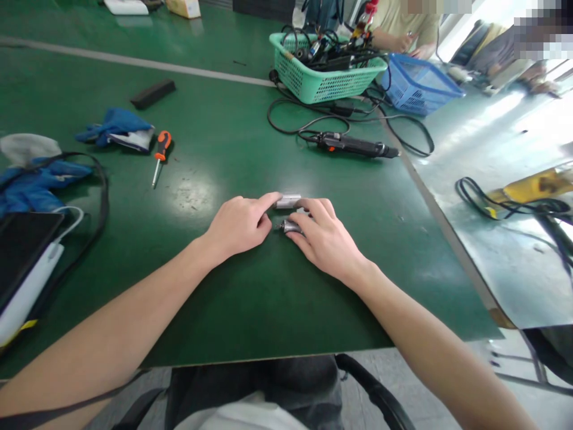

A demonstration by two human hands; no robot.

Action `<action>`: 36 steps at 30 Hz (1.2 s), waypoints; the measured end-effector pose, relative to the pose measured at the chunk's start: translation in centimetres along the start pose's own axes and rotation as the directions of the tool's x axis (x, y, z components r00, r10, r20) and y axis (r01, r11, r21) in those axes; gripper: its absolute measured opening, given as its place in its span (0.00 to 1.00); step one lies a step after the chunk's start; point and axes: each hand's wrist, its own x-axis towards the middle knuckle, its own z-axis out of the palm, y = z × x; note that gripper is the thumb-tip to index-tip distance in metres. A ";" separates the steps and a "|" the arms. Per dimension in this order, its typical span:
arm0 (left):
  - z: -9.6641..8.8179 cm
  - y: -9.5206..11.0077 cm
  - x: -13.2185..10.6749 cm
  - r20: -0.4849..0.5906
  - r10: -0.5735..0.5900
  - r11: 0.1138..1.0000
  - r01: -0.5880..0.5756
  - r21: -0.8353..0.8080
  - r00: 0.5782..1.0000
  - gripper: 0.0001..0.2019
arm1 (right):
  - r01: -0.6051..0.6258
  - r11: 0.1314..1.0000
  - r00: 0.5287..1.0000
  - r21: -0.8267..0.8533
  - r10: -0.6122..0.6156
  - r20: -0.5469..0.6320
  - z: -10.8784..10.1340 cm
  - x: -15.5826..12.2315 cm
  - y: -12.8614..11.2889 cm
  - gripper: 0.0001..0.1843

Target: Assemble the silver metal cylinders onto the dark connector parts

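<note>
Two small silver metal cylinders lie on the green table in front of me. My left hand (242, 226) points its index finger at the left end of the farther silver cylinder (287, 202) and touches it, with the thumb held apart and the other fingers curled beneath. Nothing shows inside that hand. My right hand (329, 239) has its thumb and fingers around the nearer silver cylinder (290, 226), which has a thin shaft-like tip on its left end. A right fingertip also reaches the farther cylinder's right end. The right palm hides part of the nearer cylinder.
An orange-black screwdriver (160, 156), a blue glove (117, 128) and a dark bar (153, 94) lie at left, near a phone (24, 245). A corded electric screwdriver (356, 145) lies ahead. Behind it stand a green basket (329, 85) of cables and a blue basket (414, 86); other people sit beyond.
</note>
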 end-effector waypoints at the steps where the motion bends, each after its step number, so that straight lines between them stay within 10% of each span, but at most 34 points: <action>1: -0.1 0.0 0.0 0.007 0.004 1.000 -0.004 0.001 1.000 0.26 | 0.004 1.000 1.000 0.005 -0.004 0.008 0.0 -0.1 -0.2 0.11; 36: 0.2 0.1 0.1 0.047 0.238 0.970 -0.234 -0.070 0.970 0.09 | -0.025 0.989 1.000 0.147 0.026 -0.001 0.7 -0.3 0.7 0.07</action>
